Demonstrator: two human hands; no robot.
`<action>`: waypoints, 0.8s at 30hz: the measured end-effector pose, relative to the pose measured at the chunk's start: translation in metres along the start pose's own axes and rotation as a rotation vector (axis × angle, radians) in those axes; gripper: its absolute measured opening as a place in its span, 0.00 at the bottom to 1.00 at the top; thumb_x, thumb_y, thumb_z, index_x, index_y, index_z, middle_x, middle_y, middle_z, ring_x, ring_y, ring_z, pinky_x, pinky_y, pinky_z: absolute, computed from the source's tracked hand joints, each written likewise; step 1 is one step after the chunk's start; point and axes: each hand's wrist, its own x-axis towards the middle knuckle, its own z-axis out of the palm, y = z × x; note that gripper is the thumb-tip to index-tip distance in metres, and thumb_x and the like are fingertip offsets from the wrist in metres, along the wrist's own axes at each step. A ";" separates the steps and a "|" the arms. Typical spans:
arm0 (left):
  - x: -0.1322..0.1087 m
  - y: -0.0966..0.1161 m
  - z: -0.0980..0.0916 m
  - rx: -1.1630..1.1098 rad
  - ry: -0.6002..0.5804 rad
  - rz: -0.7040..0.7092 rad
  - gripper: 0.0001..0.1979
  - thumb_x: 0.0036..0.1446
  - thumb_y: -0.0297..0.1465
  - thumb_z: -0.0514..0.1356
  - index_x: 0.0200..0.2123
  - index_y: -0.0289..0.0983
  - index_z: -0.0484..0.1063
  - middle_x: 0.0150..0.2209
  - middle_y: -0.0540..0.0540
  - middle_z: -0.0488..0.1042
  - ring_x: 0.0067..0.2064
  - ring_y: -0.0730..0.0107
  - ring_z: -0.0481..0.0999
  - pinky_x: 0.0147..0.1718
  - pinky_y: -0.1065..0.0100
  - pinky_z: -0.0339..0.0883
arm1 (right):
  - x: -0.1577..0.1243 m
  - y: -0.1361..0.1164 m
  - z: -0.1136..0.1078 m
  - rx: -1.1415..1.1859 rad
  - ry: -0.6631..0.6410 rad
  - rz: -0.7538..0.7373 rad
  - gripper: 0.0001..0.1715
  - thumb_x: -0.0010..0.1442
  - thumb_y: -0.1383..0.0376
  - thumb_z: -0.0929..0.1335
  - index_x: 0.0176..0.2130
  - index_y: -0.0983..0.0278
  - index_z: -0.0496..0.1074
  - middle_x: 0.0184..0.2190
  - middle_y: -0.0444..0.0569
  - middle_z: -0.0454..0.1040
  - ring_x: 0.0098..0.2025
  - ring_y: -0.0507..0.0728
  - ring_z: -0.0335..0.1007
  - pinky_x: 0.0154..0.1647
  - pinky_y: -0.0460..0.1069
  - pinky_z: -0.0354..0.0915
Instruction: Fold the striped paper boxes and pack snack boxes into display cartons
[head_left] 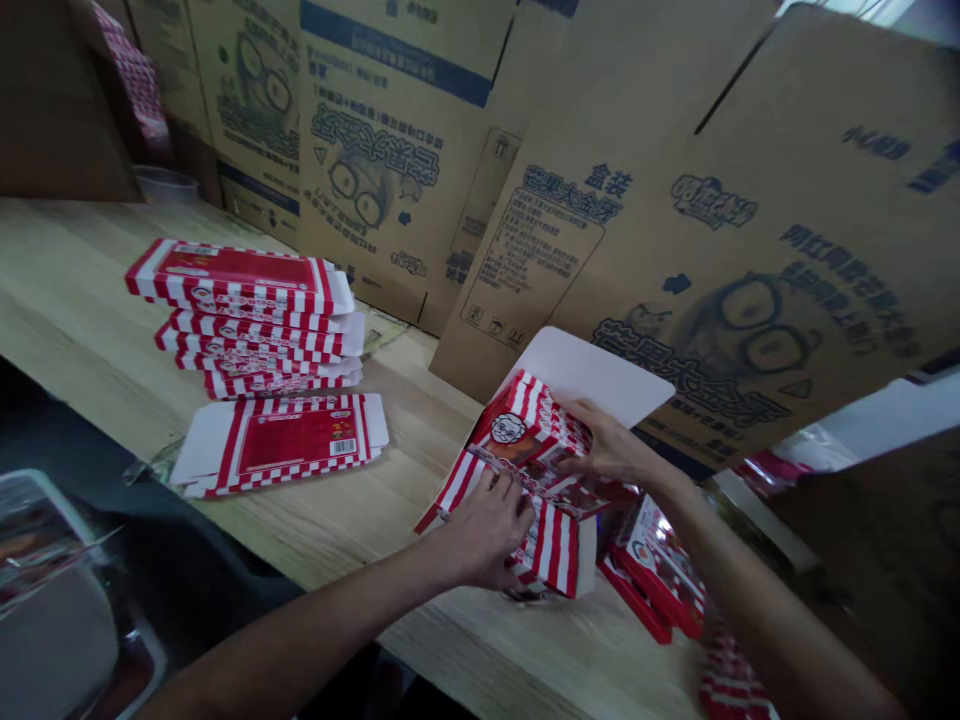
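A packing room with cardboard cartons (390,170), striped boxes (240,280).

1. My left forearm (300,615): bare, reaching in from the lower left, angled up toward the centre of my view.
2. My left hand (484,530): back turned up, knuckles raised, fingers (510,500) curled downward, close together.
3. My right forearm (772,600): bare, reaching in from the lower right, angled up and leftward.
4. My right hand (611,450): higher in view than my left hand and near it, wrist slightly bent, fingers (581,420) extended leftward, slightly spread.
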 end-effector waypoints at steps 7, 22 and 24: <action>-0.002 0.001 -0.005 0.027 0.035 0.017 0.38 0.47 0.54 0.58 0.50 0.29 0.65 0.50 0.29 0.68 0.54 0.41 0.63 0.53 0.46 0.52 | 0.000 0.016 -0.002 0.110 -0.033 0.007 0.55 0.43 0.58 0.76 0.65 0.57 0.53 0.56 0.53 0.63 0.57 0.67 0.61 0.59 0.61 0.57; -0.004 0.002 -0.009 -0.032 0.020 0.027 0.35 0.49 0.53 0.58 0.49 0.31 0.66 0.49 0.32 0.67 0.54 0.45 0.61 0.52 0.48 0.54 | 0.010 0.013 -0.022 0.307 -0.149 0.092 0.54 0.40 0.60 0.77 0.63 0.59 0.59 0.58 0.51 0.66 0.57 0.67 0.64 0.59 0.60 0.60; -0.004 0.003 -0.009 -0.040 0.020 0.017 0.35 0.49 0.53 0.58 0.49 0.31 0.66 0.50 0.32 0.67 0.54 0.45 0.61 0.53 0.48 0.53 | 0.011 0.011 -0.024 0.412 -0.177 0.133 0.54 0.40 0.59 0.77 0.63 0.60 0.59 0.57 0.51 0.68 0.54 0.67 0.67 0.55 0.59 0.64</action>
